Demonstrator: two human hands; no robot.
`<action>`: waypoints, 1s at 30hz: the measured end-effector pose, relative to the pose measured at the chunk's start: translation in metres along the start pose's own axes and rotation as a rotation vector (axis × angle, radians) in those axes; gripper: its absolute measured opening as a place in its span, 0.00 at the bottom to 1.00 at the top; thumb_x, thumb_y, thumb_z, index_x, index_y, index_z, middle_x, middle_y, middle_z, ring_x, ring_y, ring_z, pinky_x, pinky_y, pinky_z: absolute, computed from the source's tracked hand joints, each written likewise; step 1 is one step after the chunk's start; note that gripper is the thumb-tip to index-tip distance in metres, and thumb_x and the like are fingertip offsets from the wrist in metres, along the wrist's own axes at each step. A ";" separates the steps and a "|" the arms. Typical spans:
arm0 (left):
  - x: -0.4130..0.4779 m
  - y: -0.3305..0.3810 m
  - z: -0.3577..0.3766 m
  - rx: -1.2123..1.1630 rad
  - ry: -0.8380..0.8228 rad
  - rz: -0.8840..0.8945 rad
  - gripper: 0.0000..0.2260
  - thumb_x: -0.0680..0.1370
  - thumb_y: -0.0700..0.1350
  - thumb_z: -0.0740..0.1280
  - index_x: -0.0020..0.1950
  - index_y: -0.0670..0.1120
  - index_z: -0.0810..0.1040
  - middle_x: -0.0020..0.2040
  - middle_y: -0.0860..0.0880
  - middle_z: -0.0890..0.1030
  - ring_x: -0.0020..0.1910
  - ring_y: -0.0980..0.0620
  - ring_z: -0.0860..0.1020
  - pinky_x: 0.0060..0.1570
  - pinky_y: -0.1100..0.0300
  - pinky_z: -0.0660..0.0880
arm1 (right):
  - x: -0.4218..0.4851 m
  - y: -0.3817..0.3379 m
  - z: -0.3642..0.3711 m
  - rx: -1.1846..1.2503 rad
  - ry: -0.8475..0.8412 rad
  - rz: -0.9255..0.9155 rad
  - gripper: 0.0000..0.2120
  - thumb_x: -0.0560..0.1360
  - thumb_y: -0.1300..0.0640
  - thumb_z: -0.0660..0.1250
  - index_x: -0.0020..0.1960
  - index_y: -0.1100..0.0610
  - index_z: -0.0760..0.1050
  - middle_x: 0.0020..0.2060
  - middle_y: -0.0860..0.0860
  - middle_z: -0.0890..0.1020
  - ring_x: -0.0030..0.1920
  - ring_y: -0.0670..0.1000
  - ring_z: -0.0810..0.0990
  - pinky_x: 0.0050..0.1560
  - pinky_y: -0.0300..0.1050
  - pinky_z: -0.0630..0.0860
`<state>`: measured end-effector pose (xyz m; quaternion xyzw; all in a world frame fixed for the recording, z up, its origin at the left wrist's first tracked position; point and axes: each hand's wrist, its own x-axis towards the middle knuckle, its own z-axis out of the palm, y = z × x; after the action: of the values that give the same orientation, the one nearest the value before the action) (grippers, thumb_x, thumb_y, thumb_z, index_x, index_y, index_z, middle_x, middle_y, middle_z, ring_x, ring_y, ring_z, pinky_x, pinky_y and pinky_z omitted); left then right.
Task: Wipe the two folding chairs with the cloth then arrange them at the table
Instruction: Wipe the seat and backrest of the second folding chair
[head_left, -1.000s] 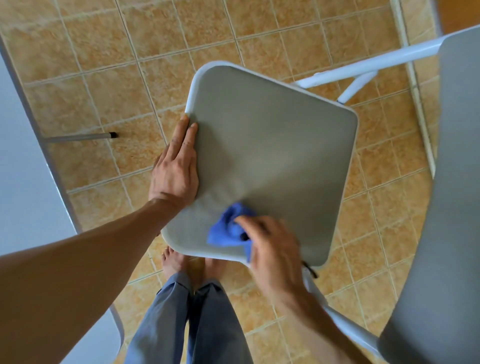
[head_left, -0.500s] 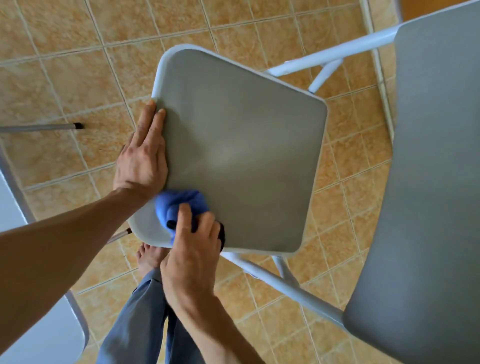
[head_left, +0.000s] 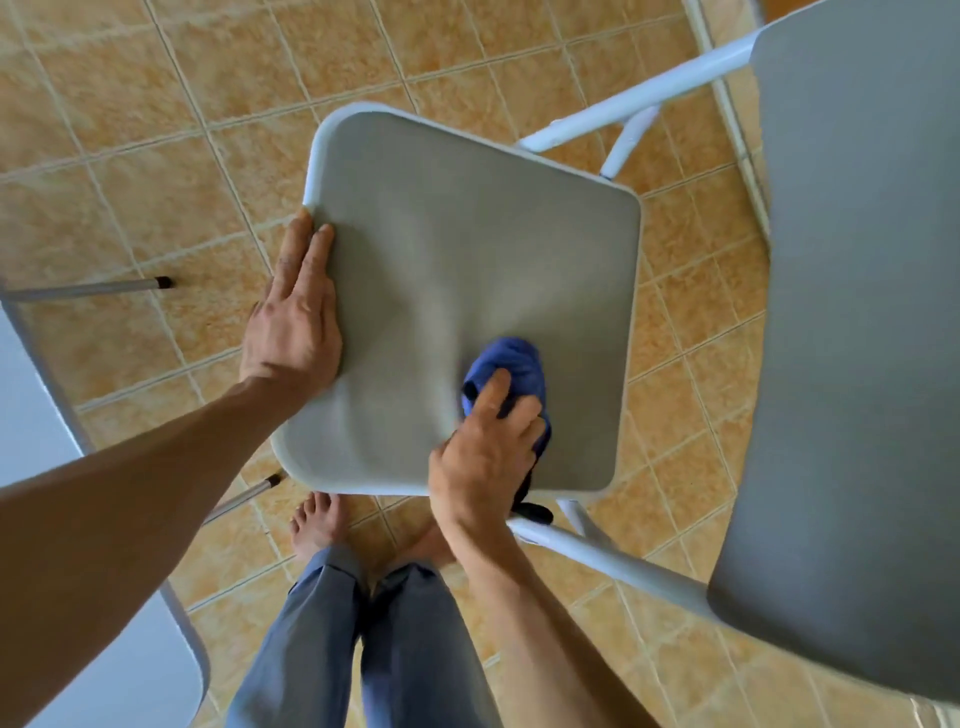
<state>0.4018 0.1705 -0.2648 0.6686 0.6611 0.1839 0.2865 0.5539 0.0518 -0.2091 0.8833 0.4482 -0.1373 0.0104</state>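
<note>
**Cloth swings back to the right half of the seat**

The blue cloth (head_left: 506, 371) lies bunched on the grey seat (head_left: 467, 270) of the folding chair (head_left: 644, 101), near its front edge and right of centre. Half a second ago it was at the front left corner, just beside the bracing hand; a second ago it sat near the front middle. So the strokes run side to side along the front strip, and the wiping of this chair is, by my judgement, in full swing rather than finished: the rear of the seat and the backrest (head_left: 857, 338) at the right show no contact now.

The right hand (head_left: 483, 457) is closed over the cloth, fingers pressing it down; its outline is blurred by motion. The left hand (head_left: 296, 322) lies flat and open on the seat's left edge, fingers extended, steadying the chair.

Beyond, the white desk (head_left: 31, 405) edges in at the left, with tiled floor (head_left: 156, 130) beneath. A second chair I cannot make out.
</note>
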 end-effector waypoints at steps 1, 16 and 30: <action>0.001 0.000 0.000 0.006 -0.023 0.014 0.23 0.84 0.50 0.49 0.80 0.53 0.53 0.81 0.54 0.49 0.79 0.47 0.58 0.69 0.45 0.68 | -0.019 -0.013 -0.001 0.043 -0.091 -0.085 0.36 0.69 0.62 0.71 0.75 0.56 0.64 0.62 0.60 0.70 0.60 0.63 0.70 0.57 0.59 0.74; -0.109 0.243 -0.097 -1.044 -0.636 -0.380 0.18 0.80 0.58 0.60 0.68 0.58 0.74 0.61 0.55 0.82 0.58 0.57 0.81 0.55 0.61 0.77 | -0.011 0.045 -0.218 1.014 -0.317 0.294 0.09 0.70 0.52 0.74 0.48 0.48 0.77 0.43 0.48 0.85 0.45 0.48 0.86 0.52 0.56 0.82; -0.163 0.414 -0.024 -0.673 -0.279 0.193 0.37 0.76 0.67 0.57 0.80 0.58 0.44 0.81 0.60 0.46 0.79 0.59 0.44 0.78 0.51 0.51 | -0.012 0.189 -0.377 0.352 0.208 0.028 0.13 0.77 0.49 0.62 0.58 0.37 0.78 0.50 0.39 0.71 0.53 0.46 0.71 0.45 0.27 0.69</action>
<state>0.6995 0.0288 0.0346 0.6149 0.4523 0.3241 0.5588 0.7854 -0.0172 0.1365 0.8871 0.4034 -0.1216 -0.1887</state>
